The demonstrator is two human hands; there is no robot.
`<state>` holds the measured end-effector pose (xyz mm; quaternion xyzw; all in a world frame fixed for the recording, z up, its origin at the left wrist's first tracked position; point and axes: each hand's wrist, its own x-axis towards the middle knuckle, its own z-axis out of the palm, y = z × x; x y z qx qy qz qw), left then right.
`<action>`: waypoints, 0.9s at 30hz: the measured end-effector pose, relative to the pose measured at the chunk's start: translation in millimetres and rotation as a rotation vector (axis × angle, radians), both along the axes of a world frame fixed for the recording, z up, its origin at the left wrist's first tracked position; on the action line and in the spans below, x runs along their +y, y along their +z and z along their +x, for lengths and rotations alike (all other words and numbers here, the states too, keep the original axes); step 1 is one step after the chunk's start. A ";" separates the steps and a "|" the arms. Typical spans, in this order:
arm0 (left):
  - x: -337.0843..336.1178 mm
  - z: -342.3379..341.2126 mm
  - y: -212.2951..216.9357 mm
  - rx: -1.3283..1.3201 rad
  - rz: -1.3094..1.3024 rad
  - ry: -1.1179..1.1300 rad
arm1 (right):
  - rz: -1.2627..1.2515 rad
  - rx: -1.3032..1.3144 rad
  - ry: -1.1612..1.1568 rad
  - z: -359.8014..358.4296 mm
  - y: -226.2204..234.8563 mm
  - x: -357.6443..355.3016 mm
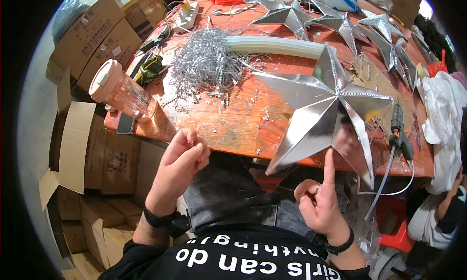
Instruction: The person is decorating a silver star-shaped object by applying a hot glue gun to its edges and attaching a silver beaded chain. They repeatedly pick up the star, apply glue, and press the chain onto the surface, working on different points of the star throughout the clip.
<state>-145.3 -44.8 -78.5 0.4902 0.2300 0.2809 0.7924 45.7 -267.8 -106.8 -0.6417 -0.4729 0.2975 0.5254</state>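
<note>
The right hand (322, 207), index finger raised, touches the large silver foil star (325, 105) just above; left hand (181, 158) pinches closed, contents unclear.

A craft workshop, by the look of it: a worn, stained orange worktable (233, 119) carries several silver foil stars (323, 107), a heap of silver bead chain (206, 61), a glue gun (400, 136) and scattered scraps, while stacked cardboard cartons (92, 34) crowd the floor beside it
</note>
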 end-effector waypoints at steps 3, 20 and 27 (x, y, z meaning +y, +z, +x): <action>0.0 -26.8 0.2 0.102 0.018 -0.012 | 0.030 0.073 -0.071 6.9 -6.4 -7.4; -10.2 -99.3 6.9 1.122 0.739 0.232 | -0.059 -0.074 0.025 22.5 43.4 -24.8; -19.6 24.0 88.0 0.472 1.275 0.002 | 0.211 -0.043 -0.221 23.2 69.1 -30.8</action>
